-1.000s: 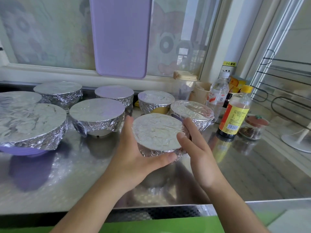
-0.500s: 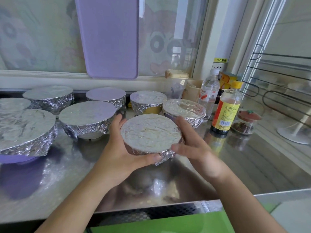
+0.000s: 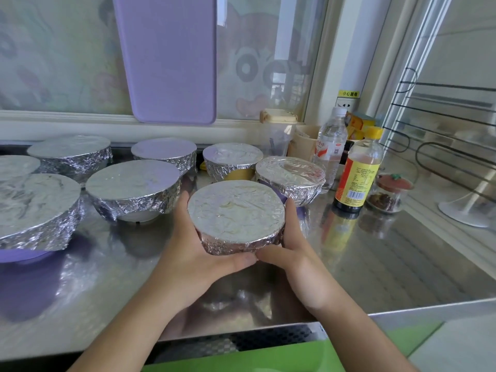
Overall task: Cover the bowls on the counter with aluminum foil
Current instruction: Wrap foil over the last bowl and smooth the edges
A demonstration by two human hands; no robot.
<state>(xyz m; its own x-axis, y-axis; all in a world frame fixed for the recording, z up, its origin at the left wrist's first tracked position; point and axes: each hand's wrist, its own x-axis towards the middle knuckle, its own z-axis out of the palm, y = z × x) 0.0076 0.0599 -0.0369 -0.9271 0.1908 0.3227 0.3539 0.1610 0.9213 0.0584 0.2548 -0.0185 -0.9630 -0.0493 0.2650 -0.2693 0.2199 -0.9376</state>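
Foil covers every bowl in sight on the shiny stainless steel counter (image 3: 389,264). Nearest the person, a small round bowl wrapped in crinkled aluminium foil (image 3: 236,210) sits between both hands: the left hand (image 3: 188,253) curls round its left side with the thumb along the lower front edge, and the right hand (image 3: 292,253) cups its right side, thumb meeting the left thumb under the foil skirt. Whether the bowl rests on the counter or is lifted just off it is hard to tell from this angle. Behind it stand more foil-topped bowls, among them a white bowl with a smooth foil lid (image 3: 134,186) to the left and a purple-bottomed foil-wrapped bowl (image 3: 291,178) just beside the right hand's fingertips. A brown sauce bottle with a yellow cap and label (image 3: 358,173) stands further right, near a clear plastic water bottle (image 3: 331,146).
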